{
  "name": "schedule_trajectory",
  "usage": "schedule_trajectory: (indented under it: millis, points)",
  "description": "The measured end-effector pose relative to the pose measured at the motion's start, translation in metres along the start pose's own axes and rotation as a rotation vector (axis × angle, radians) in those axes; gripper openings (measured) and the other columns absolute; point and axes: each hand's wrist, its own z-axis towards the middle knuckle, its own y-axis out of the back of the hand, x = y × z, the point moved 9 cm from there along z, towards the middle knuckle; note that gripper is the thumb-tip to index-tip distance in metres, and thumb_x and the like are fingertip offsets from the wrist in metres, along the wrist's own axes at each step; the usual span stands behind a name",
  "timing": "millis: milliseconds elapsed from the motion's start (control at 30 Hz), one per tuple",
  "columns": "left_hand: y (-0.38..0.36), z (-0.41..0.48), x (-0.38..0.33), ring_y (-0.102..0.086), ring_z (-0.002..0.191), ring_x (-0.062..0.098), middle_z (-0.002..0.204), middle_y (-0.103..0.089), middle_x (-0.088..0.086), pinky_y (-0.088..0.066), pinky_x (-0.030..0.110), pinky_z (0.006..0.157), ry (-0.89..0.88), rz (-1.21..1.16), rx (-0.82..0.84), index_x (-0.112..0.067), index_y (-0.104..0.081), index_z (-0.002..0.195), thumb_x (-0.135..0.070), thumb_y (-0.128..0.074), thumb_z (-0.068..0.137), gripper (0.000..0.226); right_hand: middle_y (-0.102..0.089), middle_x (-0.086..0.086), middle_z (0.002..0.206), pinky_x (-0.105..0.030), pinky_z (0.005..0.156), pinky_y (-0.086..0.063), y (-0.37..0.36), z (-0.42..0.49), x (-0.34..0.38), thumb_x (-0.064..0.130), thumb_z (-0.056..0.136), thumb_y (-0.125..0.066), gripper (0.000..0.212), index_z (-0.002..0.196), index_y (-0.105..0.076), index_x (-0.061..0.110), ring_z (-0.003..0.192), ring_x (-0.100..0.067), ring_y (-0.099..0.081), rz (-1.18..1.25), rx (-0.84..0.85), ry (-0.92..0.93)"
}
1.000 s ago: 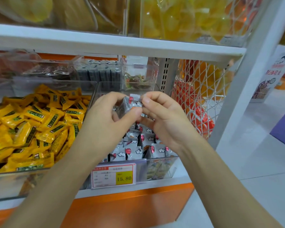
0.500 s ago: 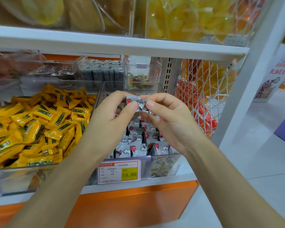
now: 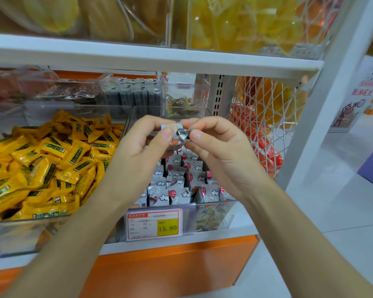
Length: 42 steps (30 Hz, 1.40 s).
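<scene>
**Item:** snack packet (image 3: pixel 174 134), small, grey-white foil, one end crumpled.

**Position:** centre of the frame, held in the air above the clear bin (image 3: pixel 213 214), apart from the matching stock inside.

**Hold:** The left hand (image 3: pixel 138 151) pinches the flat printed end between thumb and forefinger. The right hand (image 3: pixel 220 153) has its fingers (image 3: pixel 197 133) pinching the crumpled silver end. Both grasp the packet from opposite sides. This looks like a grip for tearing or twisting the wrapper, or for turning it over to inspect it. Which one cannot be told.

**Bin stock:** grey-white packets (image 3: pixel 181 186) printed with clouds and red shapes. They stand on edge in rows, probably so the fronts face the buyer. Their lettering is too small to read.

**Price tag (image 3: pixel 154 225):** lower centre, on the bin's front wall at picking height. It has a red border and a yellow panel reading "15.80". The smaller lines are illegible.

**Yellow packets (image 3: pixel 52 160):** left of the frame, heaped loose in the neighbouring bin. Their dark green label strips carry characters that cannot be read.

**Net bag (image 3: pixel 267 117):** right of centre, white mesh holding orange and red packs at the shelf end.

**Poster (image 3: pixel 357 97):** upper right, with red characters and cartoon figures. It cannot be read with confidence.

**Upper shelf (image 3: pixel 151 59):** white board across the top, with clear bins of yellow goods on it.
</scene>
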Motion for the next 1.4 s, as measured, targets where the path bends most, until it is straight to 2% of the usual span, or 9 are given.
schedule_trajectory:
  millis: [133, 333, 500, 667, 867, 1000, 1100, 1267, 1400]
  points:
    - [0.001, 0.0, 0.0, -0.062, 0.098, 0.011, 0.104, -0.062, -0.007, -0.053, 0.03, 0.085, -0.005, 0.017, -0.007, -0.025, -0.061, 0.102, -0.032, -0.044, 0.089, 0.022, -0.07, -0.001, 0.094, -0.023, 0.078, -0.051, 0.001, -0.001, 0.001, 0.006, 0.069, -0.064, 0.008, 0.075, -0.063, 0.011, 0.087, -0.012, -0.064, 0.009, 0.011, 0.011]
    - [0.003, 0.0, -0.003, -0.061, 0.093, 0.004, 0.099, -0.06, -0.017, -0.052, 0.022, 0.079, -0.015, 0.046, -0.012, -0.032, -0.06, 0.102, -0.041, -0.058, 0.085, 0.019, -0.07, -0.003, 0.095, -0.026, 0.081, -0.053, -0.001, -0.001, 0.002, 0.005, 0.071, -0.063, 0.008, 0.078, -0.063, 0.01, 0.088, -0.014, -0.064, 0.049, 0.014, 0.014]
    - [0.005, -0.003, -0.008, -0.061, 0.09, 0.003, 0.107, -0.057, -0.01, -0.049, 0.009, 0.069, -0.041, 0.181, -0.038, -0.043, -0.048, 0.104, -0.012, -0.072, 0.076, 0.048, -0.071, -0.004, 0.095, -0.027, 0.081, -0.053, -0.005, -0.002, 0.005, 0.002, 0.077, -0.064, 0.01, 0.077, -0.065, 0.012, 0.09, -0.016, -0.066, 0.087, 0.019, 0.008]
    - [0.023, -0.007, -0.032, -0.059, 0.079, -0.003, 0.087, -0.06, -0.017, -0.046, 0.008, 0.064, -0.09, 0.308, -0.099, -0.04, -0.05, 0.086, -0.014, -0.071, 0.077, 0.034, -0.069, -0.003, 0.09, -0.03, 0.08, -0.053, -0.022, -0.006, 0.018, 0.003, 0.077, -0.062, 0.017, 0.085, -0.07, 0.016, 0.088, -0.017, -0.065, 0.05, 0.064, 0.033]
    - [0.08, -0.043, -0.063, -0.048, 0.064, -0.003, 0.078, -0.057, -0.03, -0.039, 0.007, 0.056, -0.039, 0.372, -0.123, -0.039, -0.057, 0.087, -0.018, -0.069, 0.077, 0.026, -0.07, -0.006, 0.087, -0.026, 0.067, -0.054, -0.065, -0.011, 0.025, 0.001, 0.085, -0.058, 0.013, 0.092, -0.064, 0.01, 0.078, -0.016, -0.066, -0.079, 0.019, -0.051]
    - [0.151, -0.094, -0.068, -0.055, 0.069, 0.011, 0.076, -0.064, -0.012, -0.047, 0.021, 0.067, 0.128, 0.33, -0.191, -0.031, -0.064, 0.086, -0.015, -0.07, 0.078, 0.019, -0.066, -0.011, 0.083, -0.023, 0.056, -0.053, -0.139, -0.017, 0.01, -0.002, 0.091, -0.051, 0.016, 0.086, -0.062, 0.009, 0.065, -0.014, -0.061, -0.192, 0.099, -0.172]
    - [0.203, -0.151, -0.051, -0.055, 0.056, 0.007, 0.072, -0.059, 0.01, -0.046, 0.016, 0.054, 0.323, 0.311, -0.186, -0.018, -0.066, 0.085, -0.007, -0.068, 0.079, 0.012, -0.062, -0.01, 0.078, -0.024, 0.051, -0.051, -0.212, -0.033, -0.023, -0.001, 0.092, -0.05, 0.015, 0.084, -0.059, 0.008, 0.062, -0.015, -0.058, -0.271, 0.238, -0.236]
    - [0.28, -0.271, 0.028, -0.048, 0.054, 0.013, 0.062, -0.052, 0.008, -0.039, 0.024, 0.053, 0.709, 0.408, -0.098, -0.009, -0.062, 0.073, -0.01, -0.068, 0.081, 0.01, -0.059, -0.008, 0.074, -0.023, 0.045, -0.048, -0.311, -0.079, -0.135, 0.005, 0.093, -0.052, 0.009, 0.085, -0.056, 0.007, 0.057, -0.014, -0.057, -0.466, 0.546, -0.501]
    - [0.31, -0.349, 0.114, -0.047, 0.051, 0.002, 0.052, -0.052, -0.007, -0.032, 0.011, 0.046, 0.961, 0.584, -0.022, -0.019, -0.054, 0.057, -0.027, -0.07, 0.081, 0.03, -0.058, -0.018, 0.084, -0.02, 0.045, -0.046, -0.336, -0.112, -0.23, 0.005, 0.093, -0.05, 0.007, 0.091, -0.057, 0.005, 0.058, -0.014, -0.055, -0.727, 0.76, -0.655]
